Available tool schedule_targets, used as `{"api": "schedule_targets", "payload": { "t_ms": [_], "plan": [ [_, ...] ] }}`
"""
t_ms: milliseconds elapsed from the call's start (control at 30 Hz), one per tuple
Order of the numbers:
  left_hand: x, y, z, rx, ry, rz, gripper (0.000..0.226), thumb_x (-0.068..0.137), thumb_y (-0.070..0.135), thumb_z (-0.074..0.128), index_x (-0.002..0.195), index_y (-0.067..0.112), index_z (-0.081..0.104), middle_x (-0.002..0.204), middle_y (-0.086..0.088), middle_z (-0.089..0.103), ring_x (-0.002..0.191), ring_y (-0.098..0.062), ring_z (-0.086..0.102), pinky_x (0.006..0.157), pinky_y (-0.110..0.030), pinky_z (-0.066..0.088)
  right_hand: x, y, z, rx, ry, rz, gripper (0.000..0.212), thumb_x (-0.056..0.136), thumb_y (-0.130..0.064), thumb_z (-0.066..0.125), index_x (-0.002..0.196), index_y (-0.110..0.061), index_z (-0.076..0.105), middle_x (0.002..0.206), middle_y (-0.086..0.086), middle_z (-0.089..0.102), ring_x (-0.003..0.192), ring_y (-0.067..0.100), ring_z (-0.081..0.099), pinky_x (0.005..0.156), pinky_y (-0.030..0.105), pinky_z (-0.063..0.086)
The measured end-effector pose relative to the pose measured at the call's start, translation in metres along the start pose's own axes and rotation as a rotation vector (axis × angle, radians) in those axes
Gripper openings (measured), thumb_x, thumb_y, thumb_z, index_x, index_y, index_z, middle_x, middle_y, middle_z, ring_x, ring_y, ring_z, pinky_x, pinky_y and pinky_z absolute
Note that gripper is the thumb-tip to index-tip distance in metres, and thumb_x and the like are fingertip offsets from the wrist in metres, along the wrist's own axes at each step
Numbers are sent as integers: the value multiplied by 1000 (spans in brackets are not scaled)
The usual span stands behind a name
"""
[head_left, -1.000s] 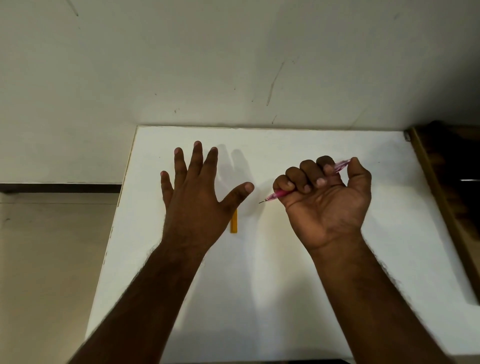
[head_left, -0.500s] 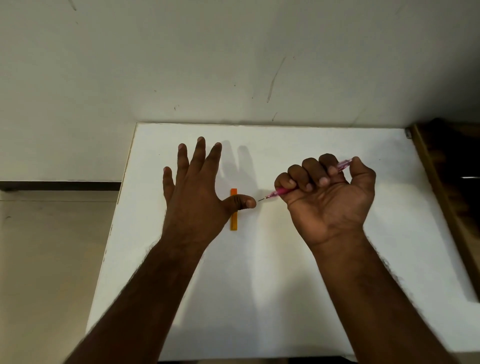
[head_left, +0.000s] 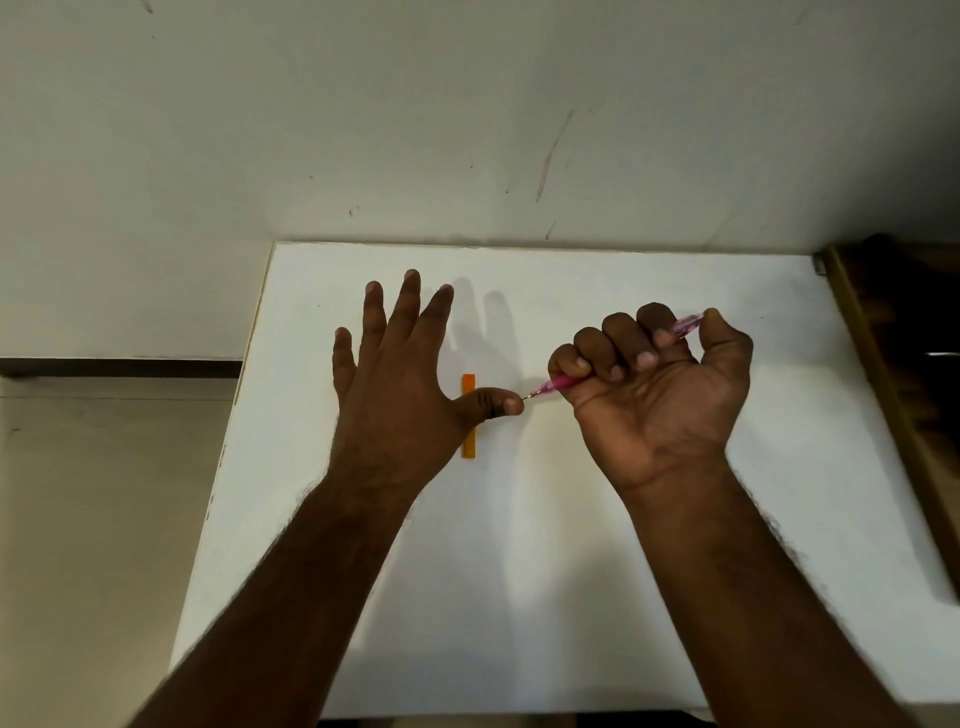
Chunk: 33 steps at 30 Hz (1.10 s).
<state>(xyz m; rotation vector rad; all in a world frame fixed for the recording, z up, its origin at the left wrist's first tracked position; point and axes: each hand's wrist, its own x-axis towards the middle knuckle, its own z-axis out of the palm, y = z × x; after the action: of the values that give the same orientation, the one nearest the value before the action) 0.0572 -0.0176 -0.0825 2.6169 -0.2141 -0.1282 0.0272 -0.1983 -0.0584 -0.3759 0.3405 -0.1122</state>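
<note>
The left hand (head_left: 395, 395) has drifted slightly right and toward the far side. Its thumb (head_left: 491, 404), which a second ago stuck out and away, has swung down and now lies across the middle of the orange stick (head_left: 469, 441). The stick's far end, hidden before, now shows beyond the thumb. The gap between the thumb tip and the point of the pen (head_left: 560, 384) has closed to almost nothing.

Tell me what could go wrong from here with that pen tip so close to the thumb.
1. The right hand grips the pink pen in a fist, its metal tip right at the thumb of the left hand: a push could prick it.
2. The thumb crosses over the orange stick on the white table; a flinch might knock it aside.
</note>
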Motion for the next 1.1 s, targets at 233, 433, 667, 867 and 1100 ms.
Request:
{"api": "schedule_targets", "payload": {
  "t_ms": [233,433,667,867,1100],
  "plan": [
    [-1,0,1,-5,-4,4,124,55,97,37,158,31,18,169,6,3,155,-18,-11,121,-55,-1,0,0,-1,-6,-6,1,42,94,-47,32,65,-17,39,55,-3,32,53,18,25,58,30,33],
    [1,-4,-1,7,-29,-16,113,62,89,44,157,34,20,169,7,4,155,-19,-9,121,-55,0,-1,-1,-3,-6,-22,10,47,94,-54,31,69,-16,44,59,-1,35,56,17,27,58,30,34],
    [0,-10,-1,14,-43,-4,51,89,55,62,139,46,52,164,8,27,154,-15,8,122,-49,-2,6,3,3,-370,200,2,21,97,-22,43,86,-14,59,68,5,55,55,18,46,56,29,44],
    [0,-10,-2,3,-49,-34,34,86,50,69,120,43,69,160,9,37,152,-15,18,123,-49,-2,4,21,-5,-1271,259,-122,10,99,-29,65,91,-28,71,84,-5,71,69,13,71,64,18,58],
    [0,-10,-1,47,-92,-53,33,84,51,71,116,41,71,160,10,35,152,-15,17,123,-47,-3,5,28,-25,-1921,274,-242,27,90,-42,75,110,-25,70,80,-12,68,61,-3,53,67,13,38]
  ]
}}
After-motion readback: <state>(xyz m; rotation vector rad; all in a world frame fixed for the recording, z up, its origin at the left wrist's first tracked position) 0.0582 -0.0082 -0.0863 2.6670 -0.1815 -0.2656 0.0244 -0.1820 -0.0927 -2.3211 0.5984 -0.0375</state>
